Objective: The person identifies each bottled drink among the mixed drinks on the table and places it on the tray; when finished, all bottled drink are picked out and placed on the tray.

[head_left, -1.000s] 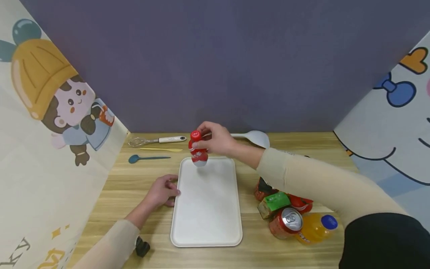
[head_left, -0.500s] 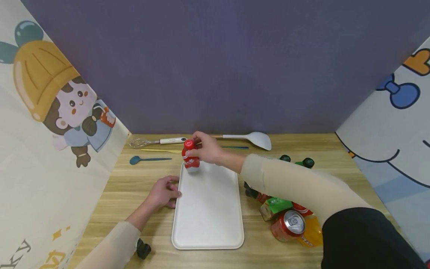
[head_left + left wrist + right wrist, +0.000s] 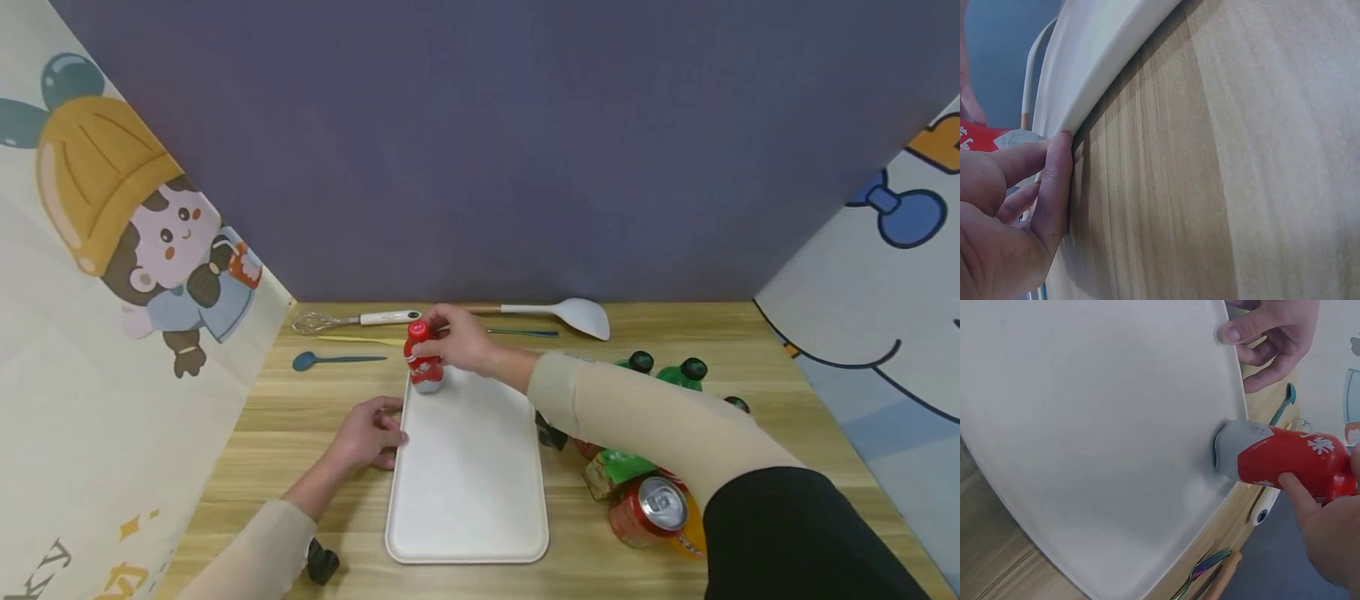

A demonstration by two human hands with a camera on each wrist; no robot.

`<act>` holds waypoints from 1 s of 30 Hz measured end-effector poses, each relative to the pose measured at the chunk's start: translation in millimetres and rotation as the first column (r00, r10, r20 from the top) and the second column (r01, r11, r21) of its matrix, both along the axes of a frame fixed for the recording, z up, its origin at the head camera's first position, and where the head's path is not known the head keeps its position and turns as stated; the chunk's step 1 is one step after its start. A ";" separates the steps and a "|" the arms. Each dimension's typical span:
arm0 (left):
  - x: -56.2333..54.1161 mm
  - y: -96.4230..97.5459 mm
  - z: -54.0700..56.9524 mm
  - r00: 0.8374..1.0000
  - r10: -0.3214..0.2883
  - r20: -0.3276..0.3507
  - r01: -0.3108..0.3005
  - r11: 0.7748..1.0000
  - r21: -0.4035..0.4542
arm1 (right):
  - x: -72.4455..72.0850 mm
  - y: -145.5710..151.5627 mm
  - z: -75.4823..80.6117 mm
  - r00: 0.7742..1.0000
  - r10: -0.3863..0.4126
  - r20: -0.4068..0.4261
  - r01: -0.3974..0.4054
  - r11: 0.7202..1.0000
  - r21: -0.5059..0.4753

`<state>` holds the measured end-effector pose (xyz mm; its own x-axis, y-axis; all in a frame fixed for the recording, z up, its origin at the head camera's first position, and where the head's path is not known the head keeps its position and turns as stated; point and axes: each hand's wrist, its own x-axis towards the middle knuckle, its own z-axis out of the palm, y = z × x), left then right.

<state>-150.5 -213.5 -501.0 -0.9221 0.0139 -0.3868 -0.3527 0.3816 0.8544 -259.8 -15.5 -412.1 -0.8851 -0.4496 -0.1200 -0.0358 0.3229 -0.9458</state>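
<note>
Right hand (image 3: 459,340) fingers clamped on bottle (image 3: 426,371), left hand (image 3: 366,435) pinching tray (image 3: 467,492) at left; base catching the far-left rim could tip it.

The right hand (image 3: 461,340) is gripping a red bottle (image 3: 426,372) at the far left corner of a white tray (image 3: 468,492), while the left hand (image 3: 367,435) is pinching the tray's left edge. A whisk (image 3: 386,318) and a white spatula (image 3: 585,318) are lying behind the tray, and a red can (image 3: 647,512) is sitting to its right.
</note>
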 end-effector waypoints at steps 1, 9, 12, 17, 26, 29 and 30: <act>0.0 0.7 -0.1 1.000 0.001 0.000 -0.001 1.000 -0.003 | -0.4 0.3 -0.9 1.000 -0.002 0.004 0.002 1.000 -0.006; 1.5 2.9 -0.6 1.000 0.002 -0.011 -0.002 1.000 -0.004 | -0.3 -0.4 -3.9 1.000 -0.013 0.014 0.013 1.000 -0.023; 2.9 3.5 0.2 1.000 0.000 -0.015 -0.001 1.000 -0.026 | -0.1 -1.9 -5.2 1.000 -0.016 0.010 0.016 1.000 -0.019; 4.8 4.2 1.9 1.000 -0.006 -0.020 0.004 0.997 -0.082 | 1.3 -4.5 -6.5 1.000 -0.006 0.007 0.006 1.000 -0.019; 6.4 5.3 4.5 1.000 0.003 -0.009 -0.004 0.994 -0.110 | 4.0 -3.7 -0.7 0.999 0.025 -0.043 -0.023 0.999 0.048; 6.7 5.2 5.3 1.000 0.005 -0.007 -0.005 0.994 -0.112 | 4.2 -1.8 2.4 0.997 0.041 -0.058 -0.036 0.997 0.073; 7.0 5.2 5.4 1.000 0.005 -0.006 -0.006 0.994 -0.111 | 4.2 -1.0 3.4 0.997 0.048 -0.063 -0.043 0.995 0.088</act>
